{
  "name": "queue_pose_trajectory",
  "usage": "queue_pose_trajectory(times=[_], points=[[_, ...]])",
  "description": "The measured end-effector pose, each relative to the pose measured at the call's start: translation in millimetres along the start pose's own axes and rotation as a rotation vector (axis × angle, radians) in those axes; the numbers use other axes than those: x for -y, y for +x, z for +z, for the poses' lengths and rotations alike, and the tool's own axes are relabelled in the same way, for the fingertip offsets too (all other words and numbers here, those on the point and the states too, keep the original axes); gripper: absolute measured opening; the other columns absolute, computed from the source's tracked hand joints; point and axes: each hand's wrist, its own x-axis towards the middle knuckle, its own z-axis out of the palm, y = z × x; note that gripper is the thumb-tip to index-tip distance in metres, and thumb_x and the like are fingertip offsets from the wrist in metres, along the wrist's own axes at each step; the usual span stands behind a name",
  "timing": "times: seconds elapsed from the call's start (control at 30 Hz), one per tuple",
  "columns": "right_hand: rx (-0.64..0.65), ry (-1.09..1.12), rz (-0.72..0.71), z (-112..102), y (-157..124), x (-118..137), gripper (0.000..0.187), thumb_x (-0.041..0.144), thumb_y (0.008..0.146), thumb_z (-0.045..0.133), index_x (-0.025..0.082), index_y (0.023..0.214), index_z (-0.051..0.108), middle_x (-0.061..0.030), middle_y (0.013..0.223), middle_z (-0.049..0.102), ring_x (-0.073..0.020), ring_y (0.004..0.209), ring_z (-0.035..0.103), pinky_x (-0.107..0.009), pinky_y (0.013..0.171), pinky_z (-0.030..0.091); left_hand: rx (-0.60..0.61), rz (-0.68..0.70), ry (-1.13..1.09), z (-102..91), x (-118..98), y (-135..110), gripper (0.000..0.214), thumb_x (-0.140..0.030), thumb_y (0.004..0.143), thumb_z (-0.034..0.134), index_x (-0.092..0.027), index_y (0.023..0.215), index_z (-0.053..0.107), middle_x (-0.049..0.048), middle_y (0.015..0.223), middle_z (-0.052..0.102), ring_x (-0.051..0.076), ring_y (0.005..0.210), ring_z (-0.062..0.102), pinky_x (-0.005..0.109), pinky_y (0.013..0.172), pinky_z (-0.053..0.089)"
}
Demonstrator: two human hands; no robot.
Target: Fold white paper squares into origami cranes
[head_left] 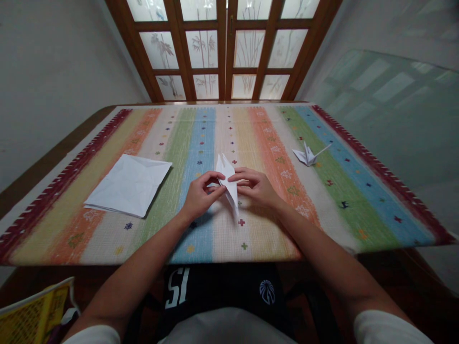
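Observation:
Between my hands is a folded white piece of paper (pixel 231 187), long and narrow, with two slim points at its far end and a tapered point toward me. My left hand (pixel 204 191) pinches its left side with thumb and fingers. From the right, my right hand (pixel 256 185) grips the other edge, fingertips on the top face and more fingers beneath. The paper is held just over the middle of the tablecloth. A finished white paper crane (pixel 307 155) stands off to the right.
A stack of white paper squares (pixel 129 185) lies left of my hands on the striped tablecloth (pixel 186 138). Wooden doors with frosted panes (pixel 202 50) stand behind the table. A yellow bag (pixel 39 310) is at the lower left, below the table edge.

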Motion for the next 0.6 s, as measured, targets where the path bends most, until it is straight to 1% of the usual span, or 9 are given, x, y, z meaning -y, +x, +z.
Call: queue_pose_trajectory(times=[0.07, 0.17, 0.23, 0.3, 0.37, 0.43, 0.5, 0.6], points=[[-0.014, 0.001, 0.009, -1, 0, -1, 0.03, 0.055, 0.085, 0.09, 0.032, 0.103, 0.089, -0.0091, 0.131, 0.073, -0.0242, 0.113, 0.075, -0.041, 0.095, 0.067, -0.004, 0.036, 0.025, 0.1, -1, 0, 0.021, -0.031, 0.089, 0.081, -0.018, 0.103, 0.073, 0.0073, 0.107, 0.074, 0.016, 0.093, 0.072, 0.024, 0.077, 0.065], [-0.057, -0.042, -0.013, 0, 1, -1, 0.026, 0.056, 0.084, 0.09, 0.032, 0.095, 0.09, -0.009, 0.126, 0.076, -0.0261, 0.115, 0.074, -0.043, 0.096, 0.066, 0.018, 0.088, 0.063, 1.2, -4, -1, 0.019, -0.032, 0.087, 0.083, -0.019, 0.098, 0.074, 0.0058, 0.104, 0.072, 0.016, 0.092, 0.073, 0.024, 0.076, 0.065], [-0.089, -0.072, -0.037, 3, 2, 0, 0.027, 0.057, 0.085, 0.089, 0.03, 0.09, 0.089, -0.0091, 0.119, 0.078, -0.0263, 0.113, 0.074, -0.043, 0.095, 0.066, 0.01, 0.101, 0.101, 2.0, -4, -1, 0.02, -0.036, 0.089, 0.084, -0.019, 0.094, 0.074, 0.0054, 0.101, 0.072, 0.016, 0.089, 0.073, 0.024, 0.075, 0.066], [-0.121, -0.078, -0.042, 7, 2, 0, 0.03, 0.059, 0.085, 0.088, 0.029, 0.087, 0.088, -0.0092, 0.112, 0.078, -0.026, 0.11, 0.074, -0.041, 0.089, 0.066, -0.022, 0.105, 0.136, 2.5, -3, 0, 0.024, -0.041, 0.092, 0.082, -0.019, 0.091, 0.074, 0.0052, 0.096, 0.073, 0.016, 0.085, 0.073, 0.024, 0.073, 0.065], [-0.132, -0.064, -0.022, 11, 1, 1, 0.032, 0.061, 0.086, 0.087, 0.028, 0.087, 0.087, -0.009, 0.106, 0.078, -0.0251, 0.105, 0.074, -0.038, 0.082, 0.065, -0.055, 0.112, 0.155, 2.5, -1, 0, 0.026, -0.044, 0.095, 0.079, -0.019, 0.09, 0.074, 0.0052, 0.094, 0.073, 0.015, 0.083, 0.072, 0.024, 0.071, 0.064], [-0.125, -0.05, 0.008, 15, 1, 2, 0.034, 0.061, 0.087, 0.086, 0.027, 0.088, 0.085, -0.0084, 0.102, 0.077, -0.0237, 0.099, 0.073, -0.035, 0.077, 0.064, -0.065, 0.115, 0.165, 2.4, 0, 0, 0.025, -0.043, 0.096, 0.078, -0.019, 0.089, 0.073, 0.005, 0.094, 0.073, 0.015, 0.083, 0.072, 0.023, 0.07, 0.064], [-0.128, -0.031, 0.036, 18, 1, 5, 0.036, 0.06, 0.086, 0.087, 0.026, 0.092, 0.081, -0.0068, 0.1, 0.075, -0.0217, 0.093, 0.072, -0.034, 0.077, 0.062, -0.082, 0.109, 0.163, 2.7, 0, 0, 0.023, -0.04, 0.095, 0.079, -0.019, 0.091, 0.071, 0.0036, 0.093, 0.072, 0.014, 0.082, 0.071, 0.022, 0.07, 0.063], [-0.173, 0.021, 0.053, 23, 3, 8, 0.042, 0.059, 0.08, 0.092, 0.026, 0.096, 0.072, -0.0033, 0.098, 0.071, -0.0186, 0.087, 0.069, -0.031, 0.075, 0.06, -0.119, 0.1, 0.154, 4.2, -1, 0, 0.023, -0.035, 0.091, 0.082, -0.021, 0.098, 0.065, 0.0007, 0.095, 0.07, 0.012, 0.081, 0.071, 0.02, 0.069, 0.062]])
